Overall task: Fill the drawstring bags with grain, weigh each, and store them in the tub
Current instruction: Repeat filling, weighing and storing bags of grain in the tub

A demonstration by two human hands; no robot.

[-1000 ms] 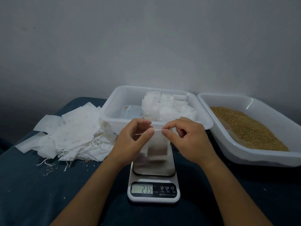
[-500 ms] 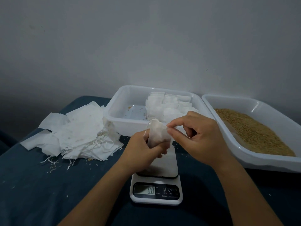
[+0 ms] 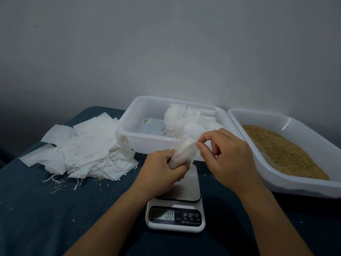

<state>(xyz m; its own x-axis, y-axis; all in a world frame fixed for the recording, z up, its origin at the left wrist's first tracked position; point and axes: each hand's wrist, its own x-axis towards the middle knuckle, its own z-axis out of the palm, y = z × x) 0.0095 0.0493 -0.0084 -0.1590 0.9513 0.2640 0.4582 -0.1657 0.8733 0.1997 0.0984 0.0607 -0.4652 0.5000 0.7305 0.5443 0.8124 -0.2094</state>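
Two bare hands meet over the scale, near centre. Left hand grips the lower body of a filled drawstring bag, fingers curled round it, bag lifted clear of the scale's steel platform and tilted with its gathered neck toward the far right. Right hand pinches at the bag's neck with thumb and forefinger, other fingers loosely curled; the pull string itself is too thin to tell in that pinch. A loop of string hangs off the bag's far-left top edge. Scale display reads 0.0, platform bare, partly hidden by the left hand. Just beyond the hands sits the white storage tub, filled bags packed in rows in its right half, left half showing bare floor with a few loose grains. Right of it, touching or nearly touching rim to rim, a second white tub holds a bed of brown grain heaped along its right side. On the left, a messy pile of flat empty bags with strings trailing off its near edge, lying just beside the storage tub's left wall. Scattered grains lie on the dark blue tabletop near the pile. Both forearms enter from the near edge. Plain grey wall behind.
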